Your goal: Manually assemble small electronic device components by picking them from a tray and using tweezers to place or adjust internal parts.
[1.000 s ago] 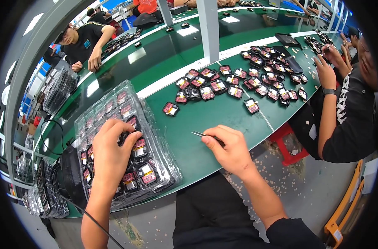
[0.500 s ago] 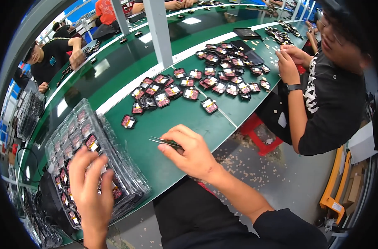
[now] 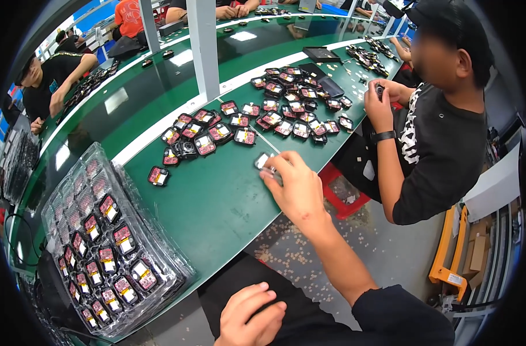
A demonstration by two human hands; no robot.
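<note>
My right hand reaches over the green bench, thumb and fingertips closed at the edge of one small black-cased circuit module, which they partly cover. No tweezers show in this hand now; its palm side is hidden. My left hand hangs in front of my lap, fingers loosely bent and apart, holding nothing. Left of it, a stack of clear plastic trays carries rows of modules with red boards, white squares and yellow strips. More such modules lie in a loose heap beyond my right hand.
A grey post rises from the bench beyond the heap. At the right, a co-worker in black holds a small dark part. A red stool stands below the bench edge, with pale bits scattered on the floor. Other people sit across the bench.
My left hand has left the tray and come down in front of my lap. My right hand, which held tweezers, has reached forward to the lone module. The view has shifted slightly.
</note>
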